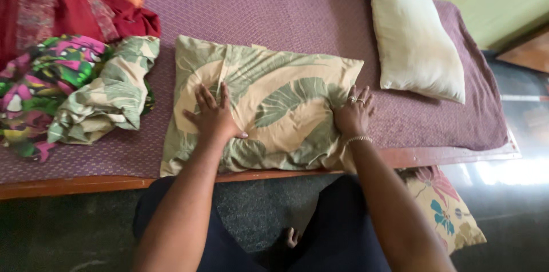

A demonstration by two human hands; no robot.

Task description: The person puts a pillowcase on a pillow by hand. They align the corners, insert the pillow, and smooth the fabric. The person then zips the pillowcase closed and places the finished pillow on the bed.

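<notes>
Head view: both hands are pressing flat on the leaf-print pillow [263, 112] lying at the bed's [297, 14] near edge. Left hand [214, 114] and right hand [353, 113] are resting with fingers released, spread, grasping nothing. Even palm pressure outward would be smoothing the cover best. No labels or signs are showing.

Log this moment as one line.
left hand flat on leaf-print pillow | right hand flat on its right end | white pillow apart

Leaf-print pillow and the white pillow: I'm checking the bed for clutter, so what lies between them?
Nothing. In the head view, only bare purple bedcover separates the leaf-print pillow from the white pillow.
</notes>
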